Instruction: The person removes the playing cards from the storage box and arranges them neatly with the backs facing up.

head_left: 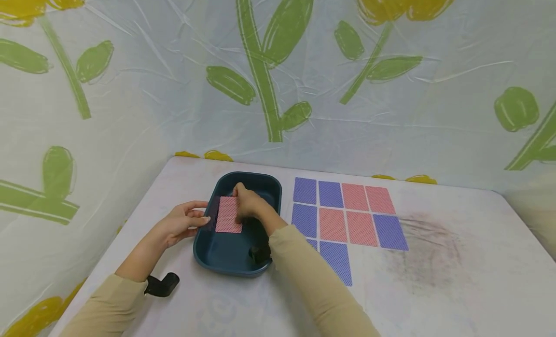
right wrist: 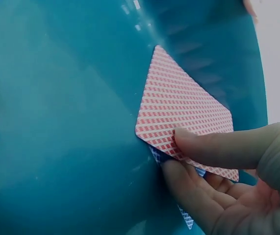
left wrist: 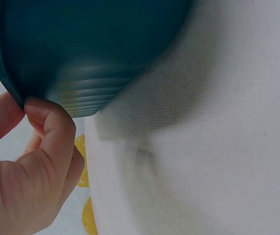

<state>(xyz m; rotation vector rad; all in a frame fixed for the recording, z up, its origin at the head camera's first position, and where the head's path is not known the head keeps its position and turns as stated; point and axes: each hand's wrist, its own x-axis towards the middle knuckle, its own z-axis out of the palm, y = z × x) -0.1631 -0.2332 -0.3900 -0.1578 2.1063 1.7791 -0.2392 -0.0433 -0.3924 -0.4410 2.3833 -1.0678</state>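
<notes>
A dark blue-green tray (head_left: pixel 230 252) with rounded corners sits on the white-covered table. My left hand (head_left: pixel 180 223) pinches its left rim between thumb and fingers, as the left wrist view also shows. Reaching inside the tray, my right hand (head_left: pixel 254 206) holds a red-backed playing card (right wrist: pixel 184 103) by one edge, thumb on top and fingers underneath. Part of a blue-backed card (right wrist: pixel 185 218) shows below the red one in the right wrist view; my fingers hide the rest, and I cannot tell whether they touch it.
Right of the tray, blue-backed cards (head_left: pixel 305 190) and red-backed cards (head_left: pixel 333 225) lie face down in rows, some partly behind my right sleeve (head_left: pixel 317 279). Farther right is a dark smudge (head_left: pixel 425 255) on the tablecloth. A flower-patterned sheet (head_left: pixel 173 100) hangs behind the table.
</notes>
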